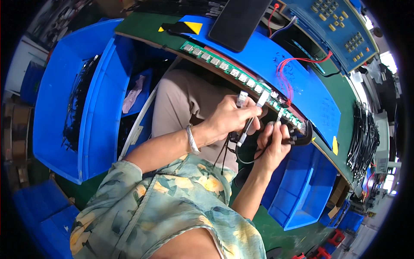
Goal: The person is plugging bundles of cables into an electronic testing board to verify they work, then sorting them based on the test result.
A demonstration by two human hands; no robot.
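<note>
My left hand point(235, 114) is closed around cable ends, and a flat pale plug point(262, 98) sticks up from its fingertips close to the board. A second metal-tipped plug point(242, 98) shows beside it, and another pale connector point(242, 139) hangs below on a dark cable. My right hand point(272, 144) pinches a small cable plug point(280, 114), its tip at the row of sockets; whether it is fully seated I cannot tell. The long green circuit board point(228, 69) with metal sockets runs along the bench edge. Black cable point(299, 140) loops beside my right hand.
Blue bins point(56, 108) holding black cables stand at left, and another blue bin point(297, 194) is under the bench at right. A dark phone-like slab point(237, 23) lies on a blue sheet point(319, 99). Red wires point(282, 71) run toward a blue keypad device point(332, 30). Black cables point(362, 142) lie bundled at right.
</note>
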